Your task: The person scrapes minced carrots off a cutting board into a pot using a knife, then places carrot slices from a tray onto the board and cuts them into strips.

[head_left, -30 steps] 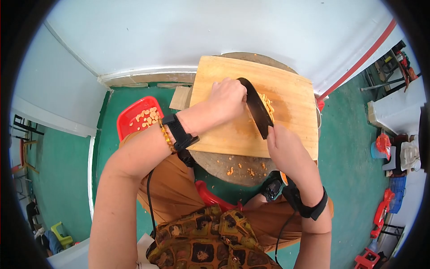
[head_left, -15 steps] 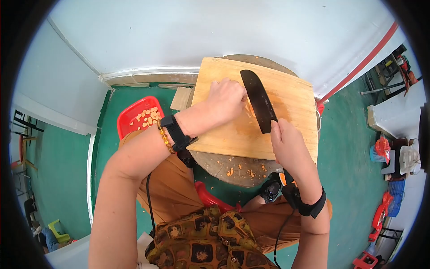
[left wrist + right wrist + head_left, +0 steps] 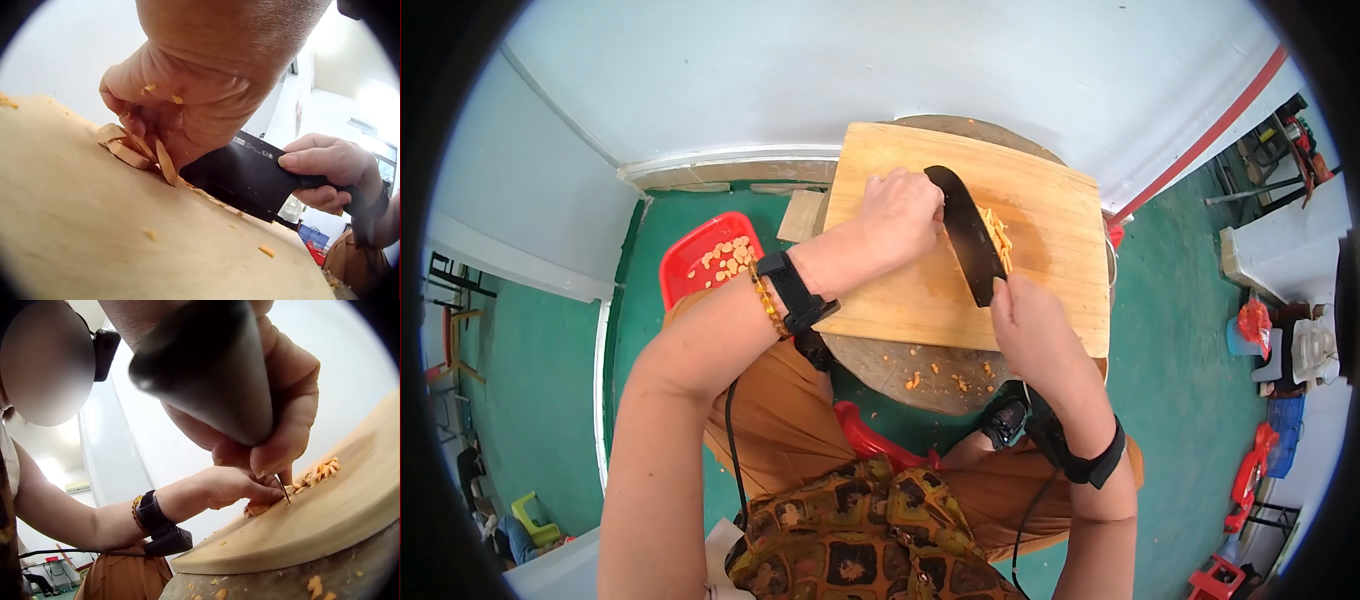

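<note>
My right hand (image 3: 1040, 325) grips the handle of a black kitchen knife (image 3: 968, 235), its thumb at the blade's heel. The blade stands on edge on the wooden cutting board (image 3: 1055, 300), right beside the left fingers. Curled fingertips of my left hand (image 3: 902, 212) hold several orange carrot slices (image 3: 131, 155) down against the board, as the left wrist view shows. Beyond the blade lies a small heap of cut carrot strips (image 3: 322, 472). In the right wrist view the knife handle (image 3: 212, 369) fills the upper middle and hides part of the right hand.
The board lies on a round wooden block (image 3: 880, 372) with orange scraps (image 3: 915, 381) on its near edge. A red plastic basket (image 3: 672, 275) with more slices stands at the left by the knee. A pale wall (image 3: 820, 80) rises behind the board.
Half a second ago the knife was turned with its flat face up, over the strips and right of the left hand. Now the blade is upright again, close against the left fingers.
</note>
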`<state>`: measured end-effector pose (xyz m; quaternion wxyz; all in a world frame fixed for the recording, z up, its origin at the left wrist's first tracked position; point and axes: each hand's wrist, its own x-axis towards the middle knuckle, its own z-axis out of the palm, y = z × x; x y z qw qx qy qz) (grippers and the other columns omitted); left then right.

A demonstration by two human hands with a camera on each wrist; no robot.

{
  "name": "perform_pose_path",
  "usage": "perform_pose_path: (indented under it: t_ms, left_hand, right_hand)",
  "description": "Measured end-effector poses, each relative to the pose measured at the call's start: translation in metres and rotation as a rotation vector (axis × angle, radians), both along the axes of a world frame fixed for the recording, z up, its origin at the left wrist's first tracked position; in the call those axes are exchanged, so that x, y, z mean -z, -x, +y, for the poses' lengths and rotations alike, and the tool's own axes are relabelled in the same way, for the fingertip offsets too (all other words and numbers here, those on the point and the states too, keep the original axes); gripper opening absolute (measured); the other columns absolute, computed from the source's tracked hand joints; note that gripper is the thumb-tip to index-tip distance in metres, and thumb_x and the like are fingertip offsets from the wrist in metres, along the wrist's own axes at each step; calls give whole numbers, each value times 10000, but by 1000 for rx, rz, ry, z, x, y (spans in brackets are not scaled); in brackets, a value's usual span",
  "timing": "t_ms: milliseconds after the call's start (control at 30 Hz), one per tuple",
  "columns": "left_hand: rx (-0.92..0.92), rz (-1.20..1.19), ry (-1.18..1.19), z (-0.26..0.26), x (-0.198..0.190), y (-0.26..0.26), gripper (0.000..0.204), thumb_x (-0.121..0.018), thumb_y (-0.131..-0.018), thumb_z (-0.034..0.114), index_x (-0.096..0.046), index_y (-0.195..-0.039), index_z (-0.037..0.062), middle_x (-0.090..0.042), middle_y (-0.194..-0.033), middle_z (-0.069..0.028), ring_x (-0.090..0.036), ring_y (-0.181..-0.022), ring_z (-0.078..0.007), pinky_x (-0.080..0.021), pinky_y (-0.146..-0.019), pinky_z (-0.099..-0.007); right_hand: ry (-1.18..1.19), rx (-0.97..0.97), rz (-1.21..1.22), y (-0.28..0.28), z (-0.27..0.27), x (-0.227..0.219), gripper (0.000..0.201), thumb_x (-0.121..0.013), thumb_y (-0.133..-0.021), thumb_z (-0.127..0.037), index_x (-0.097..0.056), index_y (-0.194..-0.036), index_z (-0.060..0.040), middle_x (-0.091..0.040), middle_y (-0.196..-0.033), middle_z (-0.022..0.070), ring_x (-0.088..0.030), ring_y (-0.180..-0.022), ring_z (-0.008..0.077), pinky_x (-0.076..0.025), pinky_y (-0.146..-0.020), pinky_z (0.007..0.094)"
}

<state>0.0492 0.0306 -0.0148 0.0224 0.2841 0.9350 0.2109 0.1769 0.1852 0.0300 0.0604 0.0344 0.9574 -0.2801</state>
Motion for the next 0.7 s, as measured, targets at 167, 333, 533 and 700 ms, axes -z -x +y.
perform_pose_path:
  t_ms: [167,333,533,700]
  left_hand:
    - [10,-4,12,3,3,3,62,-693,-723,115,-671,-721,57,-634,-826,-101,-560,-926,-302,-419,-759,-447]
    - [33,73,-16,2,12,7,87,-718,-694,129,-669,-703,58,-630,-802,-105,-574,-883,-307,-447,-742,-428]
    - [23,37,51,7,3,10,87,-732,-692,145,-679,-677,77,-659,-747,-111,-601,-841,-300,-452,-721,-432]
    - [-1,-148,-1,8,-8,5,87,-738,-692,160,-708,-725,85,-684,-756,-95,-646,-743,-239,-483,-699,-389]
  right_hand:
    - [93,33,-3,13,-5,9,305,-417,-955,-186,-539,-831,65,-591,-723,310,-593,-713,471,-476,-651,528]
    - [61,19,49,18,-5,12,288,-437,-933,-179,-558,-835,64,-607,-750,304,-618,-744,442,-490,-667,518]
    - [101,-55,178,37,-8,33,351,-412,-934,-209,-567,-820,84,-601,-729,305,-621,-681,435,-506,-651,488]
    - [270,69,-137,27,8,-12,329,-407,-928,-172,-593,-819,77,-623,-730,276,-642,-637,387,-524,-637,460]
